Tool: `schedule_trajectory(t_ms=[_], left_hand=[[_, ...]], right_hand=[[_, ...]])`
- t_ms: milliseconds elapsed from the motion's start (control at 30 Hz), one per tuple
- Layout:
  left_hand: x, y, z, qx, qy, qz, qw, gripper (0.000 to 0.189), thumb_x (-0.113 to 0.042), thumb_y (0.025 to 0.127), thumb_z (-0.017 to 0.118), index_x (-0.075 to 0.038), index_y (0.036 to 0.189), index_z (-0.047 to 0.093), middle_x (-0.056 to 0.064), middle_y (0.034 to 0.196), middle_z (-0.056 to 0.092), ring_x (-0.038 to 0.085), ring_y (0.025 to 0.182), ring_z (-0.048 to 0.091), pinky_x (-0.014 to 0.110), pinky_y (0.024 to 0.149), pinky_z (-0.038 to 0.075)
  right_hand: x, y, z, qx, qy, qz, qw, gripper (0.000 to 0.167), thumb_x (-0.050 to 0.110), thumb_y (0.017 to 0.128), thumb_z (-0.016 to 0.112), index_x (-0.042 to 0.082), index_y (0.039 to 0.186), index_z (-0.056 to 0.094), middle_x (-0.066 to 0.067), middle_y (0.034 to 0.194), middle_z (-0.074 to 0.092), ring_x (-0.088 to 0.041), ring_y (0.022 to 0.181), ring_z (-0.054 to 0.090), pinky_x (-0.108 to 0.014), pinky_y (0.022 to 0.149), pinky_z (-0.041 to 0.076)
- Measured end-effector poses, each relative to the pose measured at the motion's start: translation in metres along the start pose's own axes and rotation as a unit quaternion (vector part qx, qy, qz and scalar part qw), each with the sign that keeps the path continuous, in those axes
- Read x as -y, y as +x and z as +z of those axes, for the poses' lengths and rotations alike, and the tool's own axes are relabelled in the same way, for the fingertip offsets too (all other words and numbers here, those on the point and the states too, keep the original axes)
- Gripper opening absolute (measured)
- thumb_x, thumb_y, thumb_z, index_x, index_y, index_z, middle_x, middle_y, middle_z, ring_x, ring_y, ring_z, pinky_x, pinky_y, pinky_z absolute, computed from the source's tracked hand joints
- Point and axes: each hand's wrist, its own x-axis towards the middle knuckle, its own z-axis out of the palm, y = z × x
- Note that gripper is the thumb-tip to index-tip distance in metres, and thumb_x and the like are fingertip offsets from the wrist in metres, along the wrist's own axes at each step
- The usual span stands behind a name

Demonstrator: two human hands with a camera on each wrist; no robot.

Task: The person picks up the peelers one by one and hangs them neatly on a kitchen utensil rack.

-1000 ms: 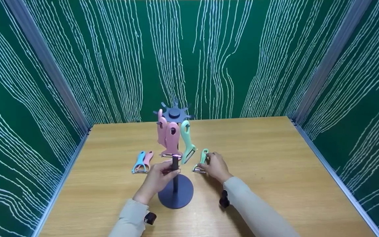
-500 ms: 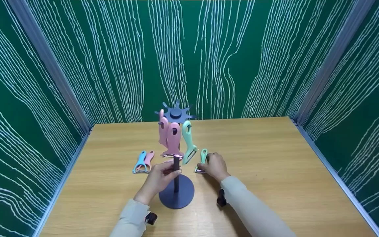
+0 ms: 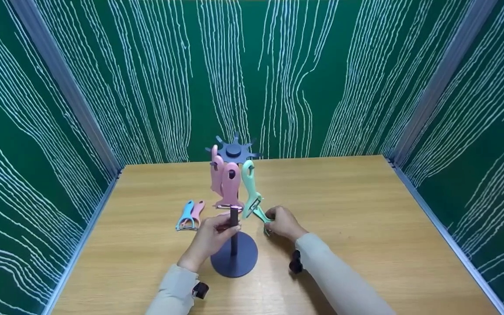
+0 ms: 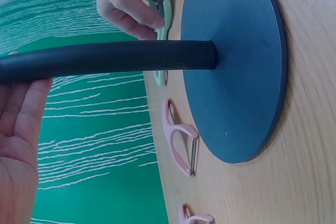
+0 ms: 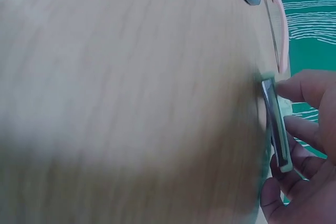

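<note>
Green walls (image 3: 274, 78) streaked with pale wavy lines rise around a wooden table (image 3: 344, 253). On the table a dark display stand (image 3: 234, 262) stands upright, its round base flat on the wood and its spoked hook wheel (image 3: 233, 151) on top. The left hand (image 3: 211, 236), at about 11 o'clock from the base's middle, is clamped on the post (image 3: 234, 243), thumb and fingers about it. The right hand (image 3: 285, 222), near 2 o'clock, pinches a green Y-peeler (image 3: 261, 215) between thumb and fingers; its handle points toward 11 o'clock, low over the table, and whether it touches the wood I cannot tell. From the wheel hang three pink peelers (image 3: 231, 186), between 9 and 6 o'clock, and a green hanging peeler (image 3: 249, 186) near 5. At 10 o'clock from the base, a blue peeler (image 3: 186, 214) lies on the table, partly overlapping a pink table peeler (image 3: 198, 210).
</note>
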Motion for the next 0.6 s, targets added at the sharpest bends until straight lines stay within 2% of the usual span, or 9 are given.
schedule_trajectory(t_ms=[67, 167, 267, 367, 500, 600], left_hand=[[0.0, 0.0, 0.0, 0.0, 0.001, 0.002, 1.0, 0.026, -0.016, 0.106, 0.072, -0.014, 0.131, 0.078, 0.018, 0.123, 0.08, 0.027, 0.11, 0.078, 0.038, 0.1, 0.065], [0.001, 0.001, 0.0, -0.004, 0.006, 0.006, 1.0, 0.026, -0.016, 0.106, 0.072, -0.015, 0.131, 0.079, 0.013, 0.122, 0.081, 0.027, 0.11, 0.078, 0.038, 0.1, 0.065], [0.001, 0.0, 0.001, -0.009, 0.003, 0.013, 0.9999, 0.022, -0.016, 0.105, 0.073, -0.014, 0.126, 0.08, 0.011, 0.118, 0.082, 0.026, 0.107, 0.079, 0.038, 0.098, 0.065], [0.001, 0.0, 0.001, -0.012, -0.001, 0.016, 0.9998, 0.019, -0.014, 0.104, 0.074, -0.012, 0.122, 0.081, 0.01, 0.115, 0.082, 0.025, 0.104, 0.079, 0.038, 0.096, 0.066], [0.001, 0.001, 0.0, -0.008, 0.0, 0.013, 0.9999, 0.02, -0.014, 0.105, 0.073, -0.012, 0.124, 0.08, 0.012, 0.116, 0.082, 0.025, 0.104, 0.079, 0.038, 0.096, 0.066], [0.001, 0.0, 0.0, -0.002, 0.001, 0.002, 1.0, 0.022, -0.017, 0.106, 0.072, -0.013, 0.126, 0.08, 0.012, 0.119, 0.082, 0.025, 0.107, 0.078, 0.038, 0.098, 0.065]], right_hand=[[0.001, 0.0, 0.0, 0.003, -0.008, 0.0, 1.0, 0.019, 0.002, 0.089, 0.078, -0.002, 0.108, 0.079, -0.008, 0.096, 0.075, -0.02, 0.085, 0.064, -0.041, 0.086, 0.06], [0.001, 0.0, 0.001, 0.007, -0.01, 0.0, 0.9999, 0.016, 0.005, 0.088, 0.08, 0.001, 0.104, 0.08, -0.006, 0.092, 0.075, -0.019, 0.081, 0.065, -0.038, 0.082, 0.06], [-0.001, 0.0, 0.004, 0.005, -0.018, -0.01, 0.9998, 0.013, 0.011, 0.088, 0.084, 0.004, 0.097, 0.08, -0.002, 0.087, 0.074, -0.015, 0.077, 0.063, -0.034, 0.078, 0.057], [0.0, 0.0, 0.006, 0.001, -0.024, -0.024, 0.9994, 0.013, 0.013, 0.087, 0.086, 0.005, 0.094, 0.08, -0.001, 0.085, 0.074, -0.013, 0.078, 0.061, -0.034, 0.079, 0.057], [0.005, -0.001, 0.007, 0.005, -0.019, -0.027, 0.9994, 0.014, 0.006, 0.085, 0.082, 0.001, 0.098, 0.08, -0.003, 0.087, 0.075, -0.015, 0.079, 0.062, -0.036, 0.08, 0.059], [0.01, -0.002, 0.006, 0.016, -0.014, -0.016, 0.9997, 0.017, 0.001, 0.085, 0.079, -0.002, 0.101, 0.08, -0.006, 0.089, 0.075, -0.017, 0.078, 0.062, -0.034, 0.076, 0.058]])
